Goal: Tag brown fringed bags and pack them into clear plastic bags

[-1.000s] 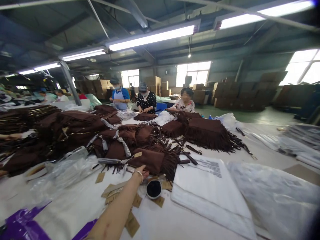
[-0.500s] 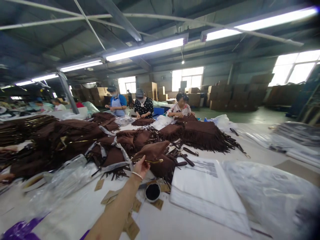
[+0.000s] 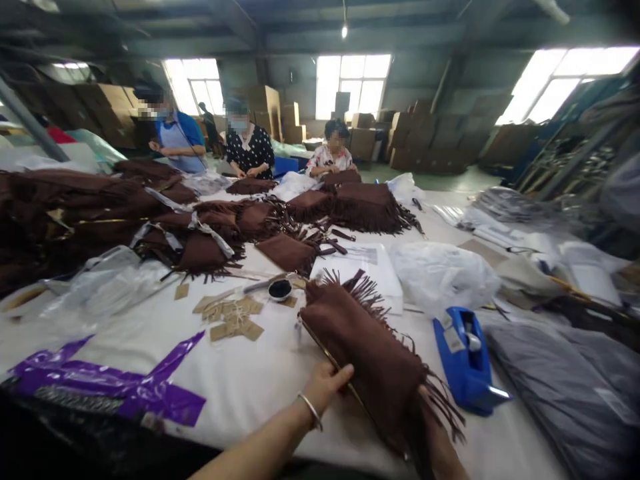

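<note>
A brown fringed bag (image 3: pixel 363 353) lies tilted across my two hands over the near side of the table. My left hand (image 3: pixel 325 387), with a bracelet at the wrist, grips its gold zipper edge, thumb on top. On the other side, my right hand (image 3: pixel 435 433) holds the lower right end by the fringe; its fingers are partly hidden by the bag. A second brown bag (image 3: pixel 287 252) lies flat farther off, beside a white stack of printed sheets or bags (image 3: pixel 355 267). Several tan hang tags (image 3: pixel 235 317) lie to the left, near a small dark-filled round container (image 3: pixel 280 289).
A blue tape dispenser (image 3: pixel 465 360) stands right of my hands, by grey folded goods (image 3: pixel 560 373). Clear plastic (image 3: pixel 445 273) lies behind. Purple plastic (image 3: pixel 115 383) covers the near left edge. Brown bags (image 3: pixel 75 213) pile up at left. Several co-workers (image 3: pixel 250 147) work across the table.
My left hand has brought a brown bag from the pile toward me and to the right. My right hand has come into view on it. The view has tilted down.
</note>
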`<state>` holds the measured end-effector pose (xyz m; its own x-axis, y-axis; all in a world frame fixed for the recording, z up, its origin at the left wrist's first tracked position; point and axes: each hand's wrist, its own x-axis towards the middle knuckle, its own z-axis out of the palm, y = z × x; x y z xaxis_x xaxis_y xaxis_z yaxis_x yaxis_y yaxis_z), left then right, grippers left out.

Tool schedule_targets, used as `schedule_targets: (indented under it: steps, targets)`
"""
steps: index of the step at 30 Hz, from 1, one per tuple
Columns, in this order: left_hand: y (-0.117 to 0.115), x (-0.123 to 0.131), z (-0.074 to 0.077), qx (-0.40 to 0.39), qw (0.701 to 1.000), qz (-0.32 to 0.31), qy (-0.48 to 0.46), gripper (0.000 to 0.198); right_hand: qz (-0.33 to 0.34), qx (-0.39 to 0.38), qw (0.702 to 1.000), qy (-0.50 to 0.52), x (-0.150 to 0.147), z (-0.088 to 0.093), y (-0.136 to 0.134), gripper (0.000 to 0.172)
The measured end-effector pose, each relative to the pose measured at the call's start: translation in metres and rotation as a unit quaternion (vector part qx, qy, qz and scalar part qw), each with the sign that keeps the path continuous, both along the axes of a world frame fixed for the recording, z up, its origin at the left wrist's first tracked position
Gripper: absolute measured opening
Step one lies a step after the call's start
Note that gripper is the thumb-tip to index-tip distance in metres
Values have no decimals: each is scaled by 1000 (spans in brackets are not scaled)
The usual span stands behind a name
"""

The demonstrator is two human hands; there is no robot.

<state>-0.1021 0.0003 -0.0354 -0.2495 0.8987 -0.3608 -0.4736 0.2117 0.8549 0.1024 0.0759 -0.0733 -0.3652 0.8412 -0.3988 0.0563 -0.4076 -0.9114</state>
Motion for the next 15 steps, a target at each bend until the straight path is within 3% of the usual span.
schedule_targets:
  steps: [2, 4, 6, 11, 15]
  targets:
    - [-14, 29, -23, -46, 998, -35, -27, 52, -34, -77, 996, 13, 18, 4, -6, 66]
    - [-21, 37, -34, -83, 993, -58, -54, 56, -59, -117, 991, 33, 31, 4, -8, 72]
    - [-21, 27, -37, -111, 990, -53, -70, 55, -64, -118, 990, 50, 38, 2, -6, 73]
    - [-7, -12, -36, -139, 988, 27, -56, 49, -35, -84, 995, 47, 32, 10, 17, 65]
    - [-17, -8, -34, -136, 989, 28, -43, 48, 61, -5, 997, -51, 40, 22, 45, 52]
